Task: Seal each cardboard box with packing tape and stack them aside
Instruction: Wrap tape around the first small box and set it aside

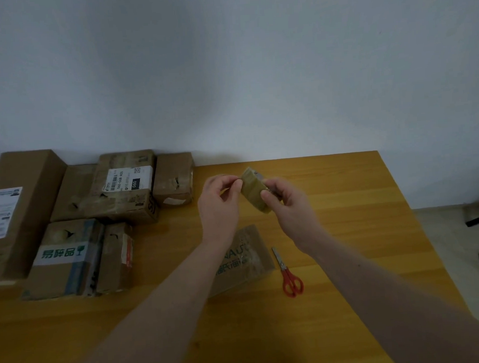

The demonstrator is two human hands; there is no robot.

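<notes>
A roll of brownish packing tape (253, 189) is held up above the wooden table (362, 230). My right hand (287, 209) grips the roll from the right side. My left hand (220, 202) pinches at the roll's upper left edge with thumb and forefinger. Below my hands a small flat cardboard box (246, 262) with green print lies on the table. Red-handled scissors (289, 276) lie just right of that box.
Several cardboard boxes sit in a group at the table's left: a tall one (18, 211) far left, a labelled one (126, 185) on top at the back, a green-marked one (63, 256) in front. The table's right edge drops to the floor.
</notes>
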